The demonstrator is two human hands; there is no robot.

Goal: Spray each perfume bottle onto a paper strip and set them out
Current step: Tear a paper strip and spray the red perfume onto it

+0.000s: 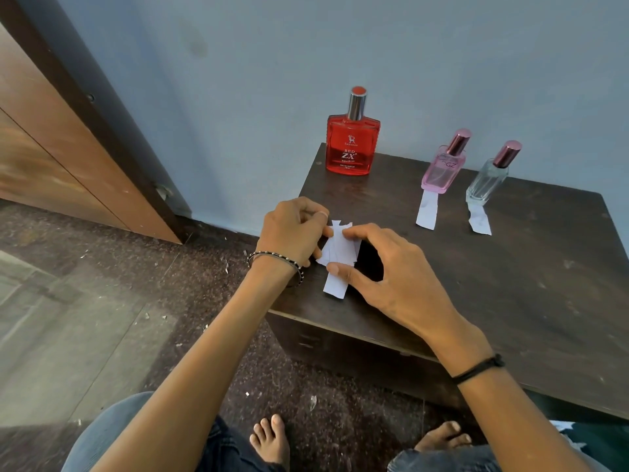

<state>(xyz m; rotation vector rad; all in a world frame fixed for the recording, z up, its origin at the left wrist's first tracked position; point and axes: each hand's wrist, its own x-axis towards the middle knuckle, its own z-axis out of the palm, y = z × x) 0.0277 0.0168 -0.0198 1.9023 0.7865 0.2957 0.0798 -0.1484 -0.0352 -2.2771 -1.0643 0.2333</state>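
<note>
A red perfume bottle [352, 139] stands at the back left of the dark wooden table [510, 267]. To its right a pink bottle [444, 165] rests on the far end of a white paper strip [426, 214], and a clear bottle [488, 178] rests on another strip [479, 221]. Near the table's front left corner lies a small pile of white paper strips [338, 253]. My left hand [292, 233] pinches the pile's left side. My right hand [384, 270] holds it with thumb and forefinger from the right.
A blue wall rises right behind the table. A brown wooden door [61, 148] with a dark frame is at the left. The speckled floor [102, 318] has paper scraps on it. My knees and bare feet [270, 437] are below the table's front edge.
</note>
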